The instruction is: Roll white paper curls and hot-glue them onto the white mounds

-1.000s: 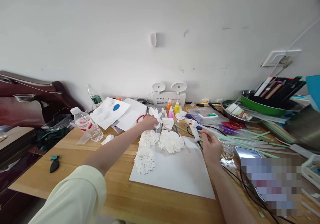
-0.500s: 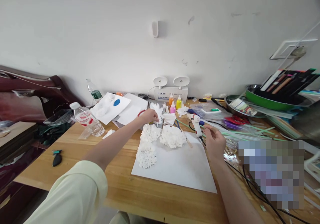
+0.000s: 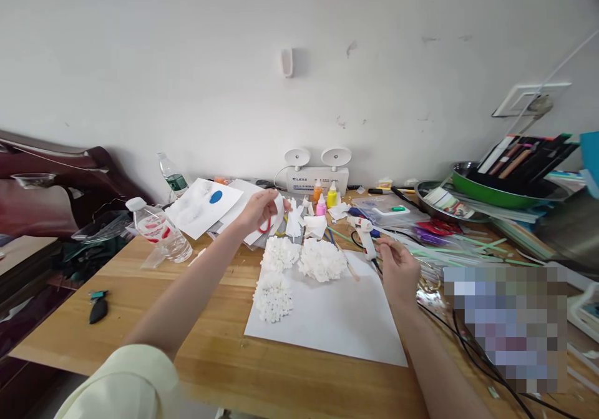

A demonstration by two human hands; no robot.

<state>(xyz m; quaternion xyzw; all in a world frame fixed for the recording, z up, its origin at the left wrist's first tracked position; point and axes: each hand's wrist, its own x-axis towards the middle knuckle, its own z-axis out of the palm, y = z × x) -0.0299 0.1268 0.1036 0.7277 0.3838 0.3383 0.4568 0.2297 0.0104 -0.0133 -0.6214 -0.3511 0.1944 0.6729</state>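
My left hand is raised over the back of the table, its fingers closed on a strip of white paper. Just below it are the red handles of a pair of scissors, and more cut white paper lies to the right. My right hand is pinched shut beside a white glue gun; what its fingertips hold is too small to make out. Three ruffled white paper clusters rest on the upper left part of a white sheet between my arms.
Small paint bottles stand before an emergency light. At left are a water bottle and a dark clip-like tool. A green pan of markers and black cables lie to the right.
My left hand has lifted up and to the left from the cut paper, bringing a white strip with it. My right hand stays by the glue gun. The view has shifted slightly.
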